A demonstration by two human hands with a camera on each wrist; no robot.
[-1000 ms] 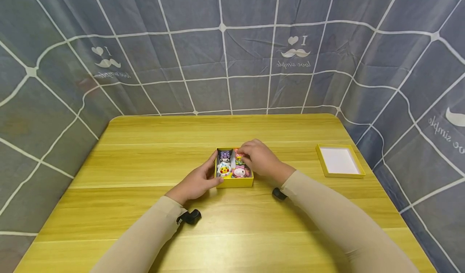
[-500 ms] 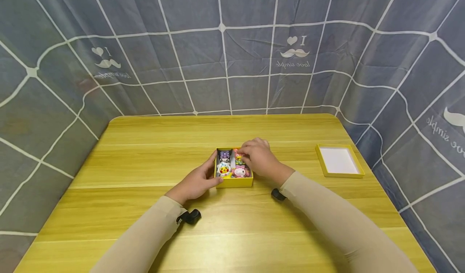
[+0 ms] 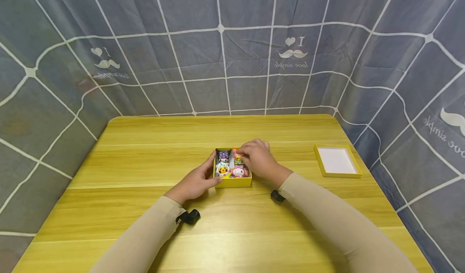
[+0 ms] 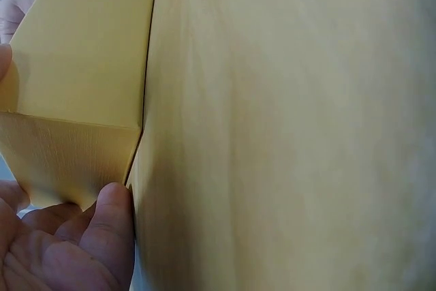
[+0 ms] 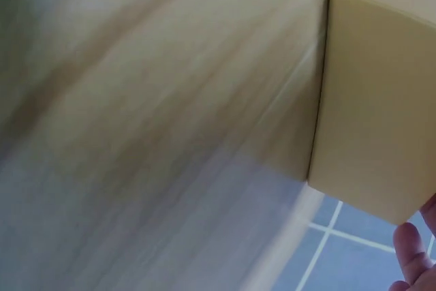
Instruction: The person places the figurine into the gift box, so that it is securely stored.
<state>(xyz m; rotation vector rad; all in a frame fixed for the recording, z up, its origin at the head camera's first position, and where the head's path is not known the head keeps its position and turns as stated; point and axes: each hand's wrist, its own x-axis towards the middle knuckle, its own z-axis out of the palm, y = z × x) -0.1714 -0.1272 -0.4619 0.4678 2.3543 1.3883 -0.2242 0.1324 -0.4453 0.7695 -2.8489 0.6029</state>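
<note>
Yellow card walls form the small open box (image 3: 233, 183) that sits on the desk (image 3: 174, 135) between the two hands. The left hand (image 3: 195, 182) grips its near left corner, thumb at the front edge and fingers along the side. The right hand (image 3: 260, 158) is bent over the far right of the box, fingertips at the pink-and-orange figure (image 3: 237, 158); whether they pinch it or merely touch it, I cannot tell. Over the last second hardly anything has changed: both hands keep their places and the figures look unmoved, so the work seems to be at a fine adjustment within the box. Nearer the left hand lie the purple-bowed figure (image 3: 223, 156) and the yellow-faced figure (image 3: 223, 170); the pink-bowed figure (image 3: 238, 171) lies just below the right fingertips. Well to the right of that hand rests the shallow lid (image 3: 337, 160). Fingers partly cover the pink-and-orange figure; both wrist views show only plain outer walls, with the right fingertips cut off at the edge.
</note>
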